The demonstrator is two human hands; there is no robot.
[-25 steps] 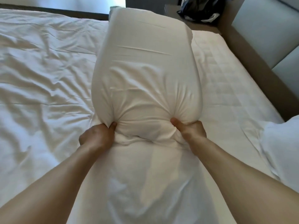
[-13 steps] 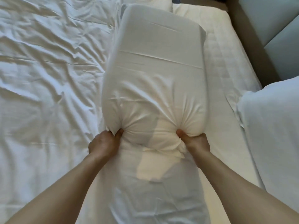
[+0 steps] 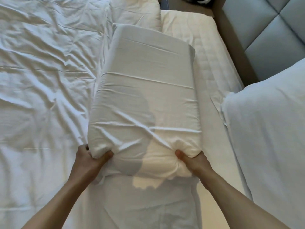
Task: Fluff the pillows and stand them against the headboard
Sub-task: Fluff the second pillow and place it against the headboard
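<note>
The pillow [image 3: 145, 103], lying lengthwise mid-bed left of the headboard [image 3: 270, 40], is clenched at its near corners by the left hand [image 3: 90, 160] and right hand [image 3: 192, 161], seemingly for fluffing before standing.

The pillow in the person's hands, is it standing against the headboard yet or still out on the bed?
Out on the bed. The pillow stretches away from both hands, left hand and right hand, gripping its near end; the headboard is off to the right, apart.
</note>
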